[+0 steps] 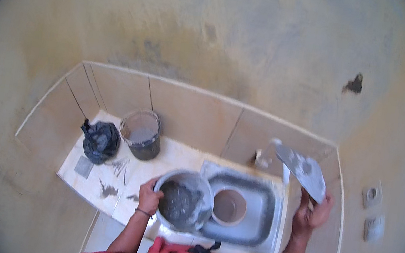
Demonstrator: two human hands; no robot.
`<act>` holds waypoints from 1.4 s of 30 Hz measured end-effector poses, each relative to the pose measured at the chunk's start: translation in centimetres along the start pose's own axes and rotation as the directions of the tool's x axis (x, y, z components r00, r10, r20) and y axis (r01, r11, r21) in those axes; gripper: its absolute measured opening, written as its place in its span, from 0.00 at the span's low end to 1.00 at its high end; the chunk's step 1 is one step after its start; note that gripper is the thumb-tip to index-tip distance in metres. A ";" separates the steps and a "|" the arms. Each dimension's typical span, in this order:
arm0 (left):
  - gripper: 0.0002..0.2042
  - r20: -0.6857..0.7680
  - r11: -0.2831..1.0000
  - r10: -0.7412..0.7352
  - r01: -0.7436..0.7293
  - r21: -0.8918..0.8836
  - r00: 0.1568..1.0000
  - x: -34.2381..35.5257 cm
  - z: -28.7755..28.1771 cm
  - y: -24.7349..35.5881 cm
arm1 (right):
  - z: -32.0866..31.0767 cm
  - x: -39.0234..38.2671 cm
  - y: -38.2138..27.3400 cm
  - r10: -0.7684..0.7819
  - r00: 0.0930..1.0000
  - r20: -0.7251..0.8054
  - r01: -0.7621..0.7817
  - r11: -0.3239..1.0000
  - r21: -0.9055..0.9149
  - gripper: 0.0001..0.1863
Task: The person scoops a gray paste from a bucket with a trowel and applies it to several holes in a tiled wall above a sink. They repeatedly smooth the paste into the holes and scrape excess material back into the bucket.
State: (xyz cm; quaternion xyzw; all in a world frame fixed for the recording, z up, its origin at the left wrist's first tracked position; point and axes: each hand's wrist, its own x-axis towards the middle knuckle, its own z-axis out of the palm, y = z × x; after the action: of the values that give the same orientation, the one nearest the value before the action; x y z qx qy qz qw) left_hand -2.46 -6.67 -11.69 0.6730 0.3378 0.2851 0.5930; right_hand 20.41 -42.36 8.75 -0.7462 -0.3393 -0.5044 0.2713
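Observation:
My left hand [150, 198] is closed on the rim of a round, light-coloured bucket [211, 200] at the counter's front, beside the sink. Wet grey mortar [181, 204] covers the bucket's inside. Raised to the right of the sink, my right hand [311, 213] is closed on a plastering trowel [304, 173]. Its flat blade points up and to the left, with grey and whitish smears across it. The fingers hide most of its handle.
A steel sink [267, 213] holds a small round tub [229, 206]. Behind it is a white tap [285, 170]. At the counter's left stand a dark bucket [145, 147] with greyish contents and a black plastic bag [100, 142]. Sockets [372, 195] are on the right wall.

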 end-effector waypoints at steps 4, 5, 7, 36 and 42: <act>0.35 -0.032 0.954 -0.082 0.069 -0.293 0.996 -1.8 -0.9 0.1 | 1.9 0.7 -3.8 -0.093 0.995 -0.026 0.093 0.995 -0.020 0.20; 0.34 -0.072 0.949 -0.086 0.060 -0.309 0.994 -2.3 -1.1 0.0 | 2.0 1.0 -4.7 -0.117 0.992 -0.046 0.117 0.993 -0.017 0.20; 0.33 -0.122 0.950 -0.095 0.054 -0.308 0.988 -2.8 -2.3 0.3 | 2.1 1.0 -6.4 -0.128 0.991 -0.027 0.128 0.992 0.011 0.20; 0.31 -0.044 0.968 0.022 -0.033 -0.248 0.999 2.2 -9.2 -1.9 | 3.4 -18.1 -11.9 0.062 -0.470 0.881 -0.220 0.958 -0.185 0.30; 0.33 -0.067 0.965 -0.034 0.016 -0.261 0.997 2.9 -10.0 -2.2 | -2.1 -18.5 -8.6 0.174 -0.361 0.916 -0.302 0.908 -0.291 0.22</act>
State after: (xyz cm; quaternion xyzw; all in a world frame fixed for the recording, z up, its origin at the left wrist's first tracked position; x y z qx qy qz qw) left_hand -8.84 1.83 -12.56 0.5748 0.3266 0.3430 0.6673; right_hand 7.67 -42.93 -7.30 -0.8837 -0.2707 0.3815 0.0188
